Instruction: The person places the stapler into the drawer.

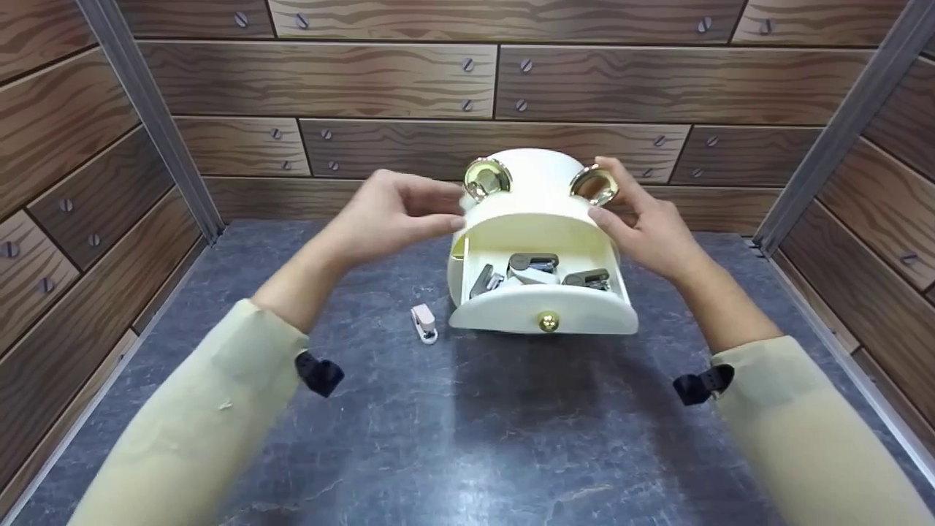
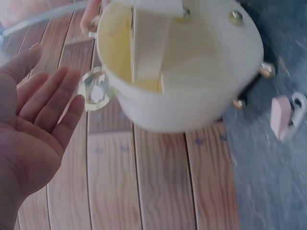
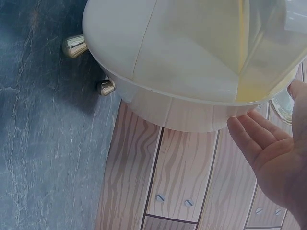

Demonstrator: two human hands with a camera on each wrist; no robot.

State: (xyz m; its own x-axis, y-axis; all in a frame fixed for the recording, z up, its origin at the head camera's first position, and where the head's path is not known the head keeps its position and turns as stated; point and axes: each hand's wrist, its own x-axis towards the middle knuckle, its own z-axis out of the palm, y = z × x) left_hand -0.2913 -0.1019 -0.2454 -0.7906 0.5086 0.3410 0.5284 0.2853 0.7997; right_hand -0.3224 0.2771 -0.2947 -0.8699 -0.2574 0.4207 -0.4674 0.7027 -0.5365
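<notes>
A cream box (image 1: 537, 172) with gold rings on its top stands on the table, its front drawer (image 1: 504, 310) pulled out. In the drawer lie several small grey and white staplers (image 1: 584, 279). My left hand (image 1: 387, 215) is beside the box's left side, fingers extended; the left wrist view shows the palm bare and apart from the box. My right hand (image 1: 646, 226) is at the box's right side, around the right gold ring (image 1: 612, 191), thumb near the front edge. In the right wrist view its fairly straight fingertips (image 3: 235, 123) meet the box's side.
A small pink and white stapler (image 1: 424, 324) lies on the dark table (image 1: 350, 424), left of the drawer. Wood-patterned walls (image 1: 409, 80) enclose the table at the back and both sides, with grey metal posts (image 1: 157, 124) at the corners.
</notes>
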